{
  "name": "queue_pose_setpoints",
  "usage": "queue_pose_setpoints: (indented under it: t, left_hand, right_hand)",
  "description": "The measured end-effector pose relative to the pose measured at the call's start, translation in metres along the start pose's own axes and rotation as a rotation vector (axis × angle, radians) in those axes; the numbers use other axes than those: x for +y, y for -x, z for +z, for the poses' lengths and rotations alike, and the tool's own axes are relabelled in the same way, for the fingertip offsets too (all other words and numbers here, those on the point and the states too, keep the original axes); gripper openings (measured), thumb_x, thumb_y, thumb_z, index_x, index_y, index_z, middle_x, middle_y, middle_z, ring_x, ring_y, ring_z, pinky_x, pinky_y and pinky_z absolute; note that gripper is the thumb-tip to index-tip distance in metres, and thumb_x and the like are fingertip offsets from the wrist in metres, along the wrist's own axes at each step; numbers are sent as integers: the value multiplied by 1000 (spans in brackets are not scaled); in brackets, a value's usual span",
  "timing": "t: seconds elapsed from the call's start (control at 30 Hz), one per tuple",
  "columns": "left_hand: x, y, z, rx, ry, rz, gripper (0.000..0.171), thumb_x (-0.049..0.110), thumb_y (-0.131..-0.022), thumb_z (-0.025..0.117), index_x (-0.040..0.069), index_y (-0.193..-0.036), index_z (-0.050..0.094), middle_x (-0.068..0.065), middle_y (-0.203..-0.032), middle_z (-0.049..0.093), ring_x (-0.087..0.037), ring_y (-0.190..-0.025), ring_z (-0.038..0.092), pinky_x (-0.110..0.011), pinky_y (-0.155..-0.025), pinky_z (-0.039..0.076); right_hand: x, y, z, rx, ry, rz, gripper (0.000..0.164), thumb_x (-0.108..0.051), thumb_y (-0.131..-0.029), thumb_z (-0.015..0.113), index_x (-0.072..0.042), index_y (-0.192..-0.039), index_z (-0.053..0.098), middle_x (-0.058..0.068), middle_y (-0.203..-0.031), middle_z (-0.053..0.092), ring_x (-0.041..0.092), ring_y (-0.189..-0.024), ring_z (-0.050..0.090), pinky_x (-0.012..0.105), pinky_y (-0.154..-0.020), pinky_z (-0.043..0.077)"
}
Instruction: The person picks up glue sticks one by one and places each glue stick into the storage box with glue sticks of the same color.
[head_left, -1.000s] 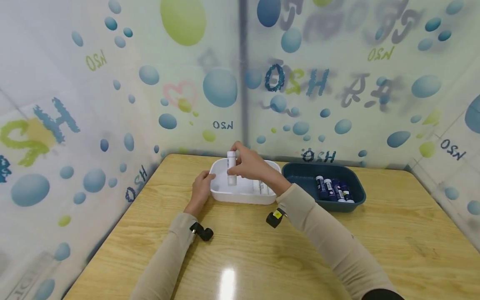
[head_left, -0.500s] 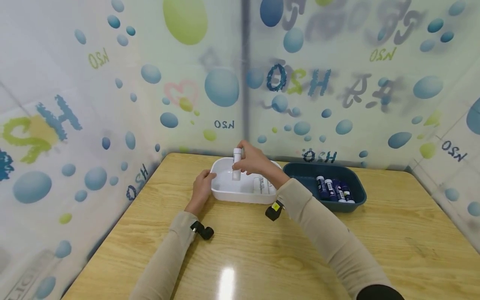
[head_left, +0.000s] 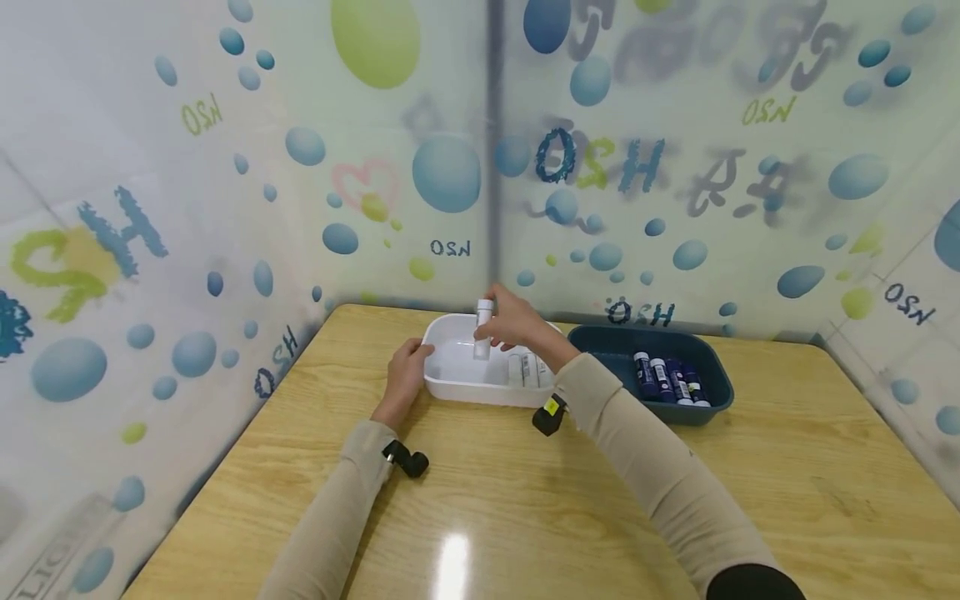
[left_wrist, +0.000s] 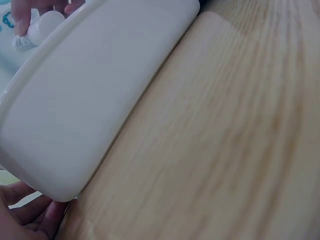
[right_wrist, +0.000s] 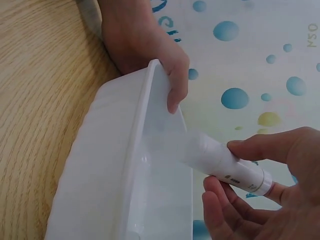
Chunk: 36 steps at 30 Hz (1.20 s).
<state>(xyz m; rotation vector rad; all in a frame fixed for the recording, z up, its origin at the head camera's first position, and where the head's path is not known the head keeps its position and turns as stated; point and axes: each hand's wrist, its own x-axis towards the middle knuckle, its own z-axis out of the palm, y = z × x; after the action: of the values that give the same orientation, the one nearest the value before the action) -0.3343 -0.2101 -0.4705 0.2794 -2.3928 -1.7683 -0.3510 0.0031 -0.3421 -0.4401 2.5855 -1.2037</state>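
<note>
My right hand [head_left: 519, 321] pinches a white capped tube [head_left: 483, 327] between thumb and fingers, nearly upright over the white tub [head_left: 472, 393]. In the right wrist view this tube [right_wrist: 227, 162] shows small print on its side and a pale, frosted end pointing toward the tub's inside. At the tub's left end, my left hand [head_left: 405, 372] grips the rim, thumb over the edge and fingers outside. Several white tubes [head_left: 528, 370] lie side by side in the tub's right part, partly hidden under my right forearm.
A dark blue tub [head_left: 618, 343] stands just right of the white one, holding several dark blue tubes [head_left: 662, 379] with white ends. Both tubs rest near the back of the wooden table [head_left: 487, 508], close to a patterned wall [head_left: 375, 283].
My right hand has carried the white tube rightward over the white tub, toward the tubes lying there. My left hand keeps its grip on the rim.
</note>
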Motion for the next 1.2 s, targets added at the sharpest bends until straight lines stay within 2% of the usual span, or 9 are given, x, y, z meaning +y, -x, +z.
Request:
queue_pose_setpoints:
  t: [0.37, 0.57, 0.73, 1.0, 1.2]
  left_hand:
    - [1, 2, 0, 0, 2, 8, 47, 31, -103, 49, 1, -137, 58, -21, -140, 61, -35, -127, 59, -50, -111, 47]
    - [1, 3, -1, 7, 2, 5, 48, 32, -102, 48, 1, -137, 58, -21, -141, 60, -36, -127, 59, -51, -112, 47]
    - [1, 2, 0, 6, -4, 9, 48, 32, -103, 48, 1, -138, 58, -21, -141, 61, -35, -127, 59, -50, -112, 47]
    - [3, 4, -1, -4, 1, 5, 48, 32, -103, 47, 2, -139, 57, -20, -142, 60, -35, -128, 59, -50, -112, 47]
    - [2, 3, -1, -3, 7, 4, 48, 32, -103, 48, 1, -139, 58, -20, -142, 60, -35, -128, 59, -50, -112, 47]
  right_hand:
    - [20, -12, 9, -54, 95, 89, 63, -20, -90, 78, -13, -140, 41, 13, -124, 61, 26, -92, 70, 33, -72, 60]
    - [35, -17, 21, -95, 174, 137, 70, -21, -90, 79, -13, -147, 39, 13, -115, 63, 21, -79, 65, 28, -65, 56]
    - [43, -19, 27, -102, 223, 151, 66, -22, -92, 76, -11, -147, 40, 12, -109, 62, 19, -70, 59, 25, -60, 51]
    - [48, -24, 32, -89, 280, 165, 58, -22, -93, 75, -11, -144, 48, 10, -110, 63, 18, -68, 57, 25, -58, 49]
    - [51, -27, 34, -94, 364, 195, 47, -20, -94, 72, -5, -135, 57, 8, -89, 61, 16, -57, 53, 25, -52, 43]
